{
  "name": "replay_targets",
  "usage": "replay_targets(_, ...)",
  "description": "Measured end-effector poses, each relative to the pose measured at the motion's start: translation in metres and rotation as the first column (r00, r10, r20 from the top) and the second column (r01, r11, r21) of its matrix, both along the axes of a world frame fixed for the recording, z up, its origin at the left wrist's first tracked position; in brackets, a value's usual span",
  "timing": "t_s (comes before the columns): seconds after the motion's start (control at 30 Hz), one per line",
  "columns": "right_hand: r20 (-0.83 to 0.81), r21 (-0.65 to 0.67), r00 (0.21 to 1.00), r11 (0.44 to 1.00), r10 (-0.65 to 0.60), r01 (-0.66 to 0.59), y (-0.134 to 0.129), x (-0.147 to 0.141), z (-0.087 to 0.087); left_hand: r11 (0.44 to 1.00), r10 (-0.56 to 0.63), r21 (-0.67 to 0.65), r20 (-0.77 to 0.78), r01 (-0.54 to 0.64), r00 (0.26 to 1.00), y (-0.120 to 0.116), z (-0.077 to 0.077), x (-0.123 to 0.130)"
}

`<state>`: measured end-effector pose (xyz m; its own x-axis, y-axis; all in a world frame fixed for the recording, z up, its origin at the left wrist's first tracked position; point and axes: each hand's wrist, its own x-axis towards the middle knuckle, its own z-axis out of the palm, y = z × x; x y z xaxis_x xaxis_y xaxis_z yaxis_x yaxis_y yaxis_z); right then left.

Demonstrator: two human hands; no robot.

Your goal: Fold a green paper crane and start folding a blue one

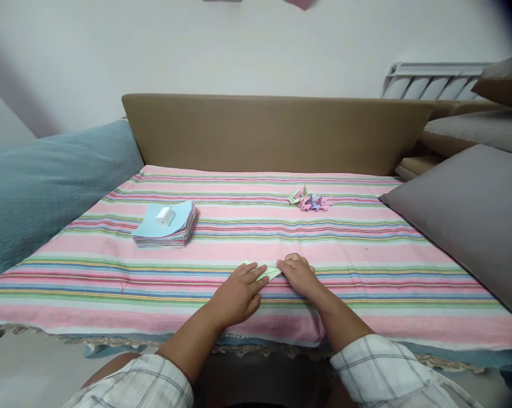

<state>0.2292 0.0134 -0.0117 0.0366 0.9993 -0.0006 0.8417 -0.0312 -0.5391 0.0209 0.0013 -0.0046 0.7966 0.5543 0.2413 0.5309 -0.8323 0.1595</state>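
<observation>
A narrow piece of folded pale green paper point(271, 273) lies on the striped cloth in front of me, partly hidden under my hands. My left hand point(240, 290) rests palm down on its left part, fingers stretched out and a little apart. At the paper's right end, the fingers of my right hand point(297, 274) are curled and closed on the tip. Farther back to the right sits a small cluster of folded paper cranes point(310, 201) in pink, green and purple.
A stack of coloured paper point(165, 229) stands at the left, with a white plug-like block point(165, 216) on top. Grey cushions point(464, 215) line the right side. A brown backrest point(273, 133) rises behind the striped cloth point(239, 190), and a blue-green covered armrest point(64, 181) is at left.
</observation>
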Motion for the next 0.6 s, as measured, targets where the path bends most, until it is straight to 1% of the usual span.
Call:
replay_targets(0.07,0.004,-0.004,1.000,1.000,-0.009,0.009,0.0007,-0.0021,-0.0001,1.000,-0.004,0.000,0.002,0.004,1.000,0.0001,-0.0003,-0.0001)
replay_targets(0.17,0.006,-0.046,0.999,0.998,-0.036,0.037,0.0019,-0.0038,-0.0003,1.000,-0.003,-0.007,0.000,0.003,1.000,0.0003,-0.0013,0.0000)
replay_targets(0.3,-0.007,-0.087,0.999,0.995,-0.042,0.041,0.0014,-0.0049,0.0021,1.000,0.009,-0.010,-0.011,-0.009,1.000,0.0005,-0.0021,0.0001)
replay_targets(0.47,0.005,-0.097,1.000,0.995,-0.027,0.027,-0.0010,-0.0055,0.0066,1.000,-0.001,-0.015,0.011,0.001,1.000,0.0009,-0.0024,-0.0002)
replay_targets(0.6,-0.007,-0.077,1.000,0.997,-0.007,0.007,-0.0020,-0.0042,0.0077,1.000,0.000,-0.026,0.015,0.000,1.000,0.0015,-0.0031,-0.0008)
